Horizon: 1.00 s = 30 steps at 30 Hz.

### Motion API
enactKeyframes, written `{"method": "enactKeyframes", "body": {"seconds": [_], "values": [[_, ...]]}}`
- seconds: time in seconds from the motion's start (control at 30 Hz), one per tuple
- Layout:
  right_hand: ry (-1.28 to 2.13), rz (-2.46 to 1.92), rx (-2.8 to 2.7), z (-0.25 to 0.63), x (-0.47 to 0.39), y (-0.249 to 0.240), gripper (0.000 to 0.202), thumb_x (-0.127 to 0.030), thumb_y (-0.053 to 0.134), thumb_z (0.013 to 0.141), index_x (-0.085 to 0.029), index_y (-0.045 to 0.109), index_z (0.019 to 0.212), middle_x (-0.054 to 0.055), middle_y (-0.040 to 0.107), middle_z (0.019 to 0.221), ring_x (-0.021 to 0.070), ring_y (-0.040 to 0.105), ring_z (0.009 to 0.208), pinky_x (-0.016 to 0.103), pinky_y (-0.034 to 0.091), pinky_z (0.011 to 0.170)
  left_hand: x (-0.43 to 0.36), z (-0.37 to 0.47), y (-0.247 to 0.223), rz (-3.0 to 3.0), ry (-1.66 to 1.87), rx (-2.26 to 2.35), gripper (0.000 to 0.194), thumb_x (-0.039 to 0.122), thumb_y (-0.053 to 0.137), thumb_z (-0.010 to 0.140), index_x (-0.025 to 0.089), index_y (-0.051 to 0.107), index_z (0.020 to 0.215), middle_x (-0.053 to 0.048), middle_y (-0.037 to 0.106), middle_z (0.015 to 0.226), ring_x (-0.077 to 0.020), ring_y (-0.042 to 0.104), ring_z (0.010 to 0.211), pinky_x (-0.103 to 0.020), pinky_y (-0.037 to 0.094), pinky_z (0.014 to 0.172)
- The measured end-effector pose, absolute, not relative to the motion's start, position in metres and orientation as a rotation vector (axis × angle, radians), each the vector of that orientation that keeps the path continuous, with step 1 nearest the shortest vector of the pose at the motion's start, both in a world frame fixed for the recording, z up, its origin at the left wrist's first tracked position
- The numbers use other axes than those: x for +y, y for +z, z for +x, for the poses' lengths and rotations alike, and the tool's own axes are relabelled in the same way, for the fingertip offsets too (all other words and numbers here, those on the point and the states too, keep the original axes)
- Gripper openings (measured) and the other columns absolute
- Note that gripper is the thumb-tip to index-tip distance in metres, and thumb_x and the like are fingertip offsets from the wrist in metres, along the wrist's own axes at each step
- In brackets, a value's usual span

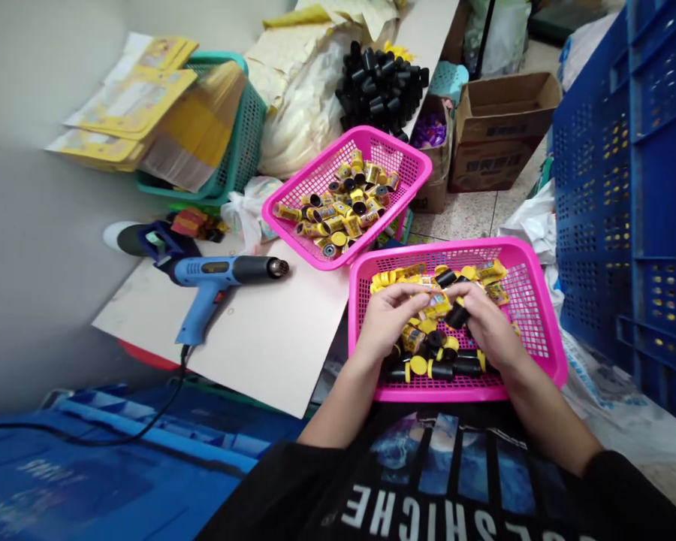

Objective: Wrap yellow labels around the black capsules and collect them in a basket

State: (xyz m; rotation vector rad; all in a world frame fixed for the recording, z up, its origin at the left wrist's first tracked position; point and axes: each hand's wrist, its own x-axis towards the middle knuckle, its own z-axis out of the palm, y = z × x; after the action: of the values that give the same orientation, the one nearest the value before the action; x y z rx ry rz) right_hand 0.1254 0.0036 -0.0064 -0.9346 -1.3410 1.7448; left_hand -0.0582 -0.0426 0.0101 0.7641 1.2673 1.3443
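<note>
A yellow label (435,303) is pinched in the left hand (384,319); a black tube (457,314) is clasped in the right hand (487,323). The tube is best kept steady, just beside the left grip, above the pink basket (546,330).

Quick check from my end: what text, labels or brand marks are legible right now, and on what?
"SHICHE": white letters, cut off at the frame edge, on the black T-shirt.
Cardboard box: dark print, too blurred to read.
Yellow sheets: print too small.
Labels on the small tubes: unreadable.
</note>
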Motion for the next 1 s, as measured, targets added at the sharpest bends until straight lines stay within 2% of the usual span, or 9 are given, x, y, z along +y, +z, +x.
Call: {"method": "enactKeyframes", "body": {"seconds": [0.13,0.23,0.33,0.4,0.5,0.6,0.73,0.83,1.0], "values": [[1.754,-0.918,-1.037,0.138,0.011,0.002,0.027,-0.029,0.071,0.081,-0.031,0.064,0.107,0.0,0.065,0.11,0.0179,0.063,0.105,0.032,0.053,0.095,-0.044,-0.065,0.007,0.709,1.35,1.375,0.035,0.048,0.091,0.066,0.019,0.084,0.084,-0.004,0.079,0.079,-0.0124,0.065,0.06,-0.026,0.056,0.06],[1.69,-0.951,-1.067,0.145,0.015,0.007,0.036,-0.039,0.08,0.08,-0.032,0.064,0.111,0.001,0.068,0.115,0.0198,0.066,0.11,0.037,0.056,0.098,-0.044,-0.064,0.005,0.745,1.305,1.37,0.036,0.051,0.09,0.066,0.02,0.085,0.085,-0.004,0.08,0.08,-0.0134,0.067,0.059,-0.028,0.058,0.061],[1.652,-0.949,-1.146,0.147,0.014,0.005,0.041,-0.046,0.087,0.075,-0.03,0.068,0.107,0.002,0.073,0.109,0.0203,0.07,0.104,0.038,0.058,0.096,-0.044,-0.06,0.005,0.807,1.269,1.348,0.037,0.053,0.088,0.069,0.021,0.085,0.087,-0.005,0.081,0.083,-0.0144,0.069,0.062,-0.028,0.058,0.061],[1.653,-0.94,-1.231,0.147,0.014,0.002,0.037,-0.046,0.087,0.075,-0.029,0.071,0.105,0.002,0.075,0.104,0.0189,0.071,0.097,0.036,0.059,0.093,-0.044,-0.059,0.005,0.845,1.255,1.352,0.037,0.052,0.086,0.072,0.021,0.085,0.091,-0.006,0.081,0.083,-0.0151,0.07,0.063,-0.027,0.059,0.062],[1.649,-0.927,-1.354,0.149,0.014,-0.002,0.033,-0.042,0.087,0.077,-0.029,0.074,0.103,0.001,0.078,0.101,0.0178,0.073,0.091,0.034,0.059,0.086,-0.044,-0.063,0.006,0.805,1.195,1.296,0.044,0.054,0.085,0.073,0.02,0.084,0.101,-0.009,0.082,0.096,-0.0191,0.075,0.072,-0.029,0.061,0.064],[1.611,-0.916,-1.472,0.153,0.015,-0.004,0.031,-0.037,0.086,0.078,-0.029,0.075,0.106,0.002,0.079,0.107,0.0191,0.073,0.098,0.035,0.059,0.09,-0.045,-0.067,0.008,0.686,1.075,1.187,0.053,0.058,0.085,0.072,0.019,0.082,0.108,-0.01,0.082,0.102,-0.0223,0.078,0.077,-0.031,0.064,0.065],[1.524,-0.915,-1.626,0.157,0.015,-0.002,0.032,-0.034,0.085,0.08,-0.029,0.076,0.11,0.003,0.078,0.116,0.0225,0.071,0.112,0.043,0.054,0.104,-0.044,-0.069,0.007,0.667,1.051,1.168,0.052,0.057,0.085,0.072,0.02,0.082,0.108,-0.01,0.08,0.11,-0.0227,0.079,0.088,-0.03,0.066,0.073],[1.521,-0.96,-1.66,0.153,0.013,-0.001,0.031,-0.036,0.082,0.082,-0.028,0.075,0.111,0.004,0.078,0.113,0.0232,0.073,0.105,0.044,0.058,0.097,-0.044,-0.067,0.006,0.701,1.059,1.195,0.053,0.059,0.083,0.074,0.02,0.081,0.11,-0.01,0.08,0.112,-0.0234,0.078,0.093,-0.032,0.066,0.077],[1.421,-0.951,-1.733,0.141,0.005,-0.006,0.043,-0.041,0.086,0.078,-0.029,0.072,0.117,0.005,0.075,0.114,0.0232,0.071,0.099,0.043,0.059,0.092,-0.044,-0.059,0.007,0.764,1.089,1.156,0.047,0.045,0.09,0.069,0.022,0.081,0.109,-0.008,0.08,0.112,-0.0204,0.076,0.091,-0.029,0.064,0.077]]}}
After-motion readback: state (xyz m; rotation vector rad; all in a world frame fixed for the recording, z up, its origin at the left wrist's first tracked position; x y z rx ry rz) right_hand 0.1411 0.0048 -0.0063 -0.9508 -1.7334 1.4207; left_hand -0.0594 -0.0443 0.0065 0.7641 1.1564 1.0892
